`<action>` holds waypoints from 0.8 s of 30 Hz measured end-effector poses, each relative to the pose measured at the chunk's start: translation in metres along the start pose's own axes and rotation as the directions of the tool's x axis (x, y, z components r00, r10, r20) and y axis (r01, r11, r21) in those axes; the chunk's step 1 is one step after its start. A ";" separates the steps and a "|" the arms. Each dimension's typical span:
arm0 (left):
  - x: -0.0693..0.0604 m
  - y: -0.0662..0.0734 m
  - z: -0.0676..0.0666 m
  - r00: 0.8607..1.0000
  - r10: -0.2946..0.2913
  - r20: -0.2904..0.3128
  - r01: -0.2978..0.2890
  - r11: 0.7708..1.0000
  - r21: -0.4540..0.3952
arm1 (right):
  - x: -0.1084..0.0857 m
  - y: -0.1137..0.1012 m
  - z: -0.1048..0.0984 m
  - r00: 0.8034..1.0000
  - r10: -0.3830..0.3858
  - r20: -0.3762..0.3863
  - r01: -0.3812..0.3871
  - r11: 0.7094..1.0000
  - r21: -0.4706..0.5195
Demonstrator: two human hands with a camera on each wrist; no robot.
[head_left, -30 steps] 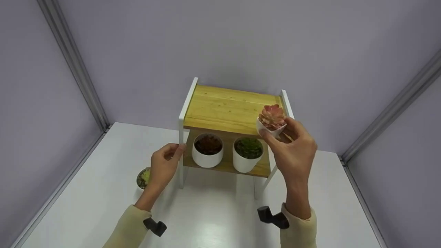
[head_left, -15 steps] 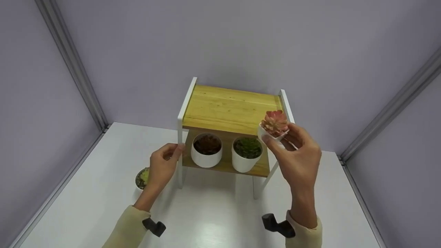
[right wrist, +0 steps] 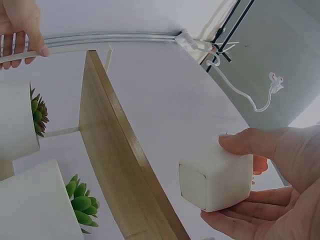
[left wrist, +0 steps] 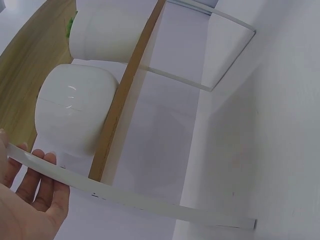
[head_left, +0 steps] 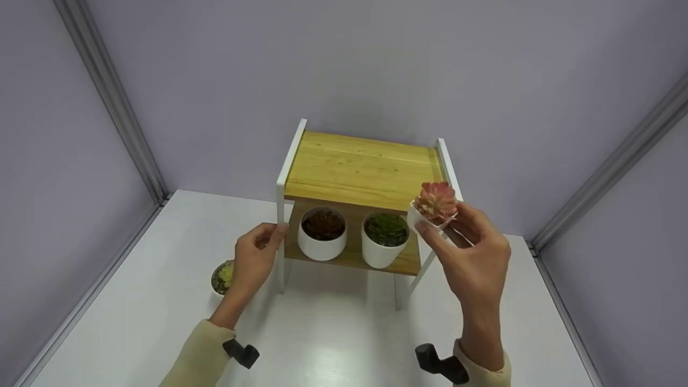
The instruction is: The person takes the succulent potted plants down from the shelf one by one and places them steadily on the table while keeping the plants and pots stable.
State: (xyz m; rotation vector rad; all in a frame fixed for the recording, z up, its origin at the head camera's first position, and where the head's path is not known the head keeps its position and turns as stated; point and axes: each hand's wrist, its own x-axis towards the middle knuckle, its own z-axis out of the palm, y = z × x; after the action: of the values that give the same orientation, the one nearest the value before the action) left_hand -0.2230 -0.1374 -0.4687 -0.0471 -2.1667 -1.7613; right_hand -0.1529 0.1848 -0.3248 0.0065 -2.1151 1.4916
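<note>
Right hand (head_left: 478, 255) grasps a small white pot (head_left: 416, 216) bearing a pink succulent (head_left: 436, 201), thumb on one side, fingers on the other. Pot is in the air by the front right corner of the shelf stand's top board (head_left: 360, 172); the right wrist view shows a gap between them. Left hand (head_left: 255, 257) pinches the front-left post (left wrist: 165, 207).

For a good carry: grip the pot walls only, leaves uncrushed, base level so the filling doesn't spill. Probably wise to give the board edge and the right side rail (head_left: 447, 165) plenty of room, and to watch the green plant's pot (head_left: 380, 255) on the lower board (head_left: 352, 255), since it sits near the small one in the head view. Light, steady pressure on the post should stop the stand shifting (a hard tug could rock both lower pots).

Hard to see: the small pot covers the board's front right corner in the head view, so contact with the post behind it can't be judged there. Its succulent is hidden in the right wrist view. The yellow-green plant's pot (head_left: 217, 279) on the table (head_left: 328, 333) is partly behind the left wrist. Dark plant's pot (head_left: 322, 246): leaves too shadowed to make out well.
</note>
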 end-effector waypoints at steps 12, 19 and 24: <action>0.000 0.001 0.000 1.000 -0.013 0.006 0.013 1.000 0.028 | -0.008 0.007 -0.011 0.999 0.020 0.028 -0.022 0.998 0.056; 0.000 0.000 0.001 1.000 0.003 -0.004 -0.003 0.999 0.046 | -0.014 0.008 -0.015 0.999 0.017 0.027 -0.019 0.997 0.070; 0.000 0.000 0.001 1.000 0.012 -0.007 -0.012 0.998 0.063 | -0.019 0.010 -0.019 0.999 0.033 0.026 -0.035 0.996 0.077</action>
State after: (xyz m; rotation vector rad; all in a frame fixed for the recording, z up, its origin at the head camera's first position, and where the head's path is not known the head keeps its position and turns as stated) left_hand -0.2231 -0.1368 -0.4688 -0.0384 -2.2105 -1.6833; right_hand -0.1316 0.1991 -0.3375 0.0181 -2.0847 1.6006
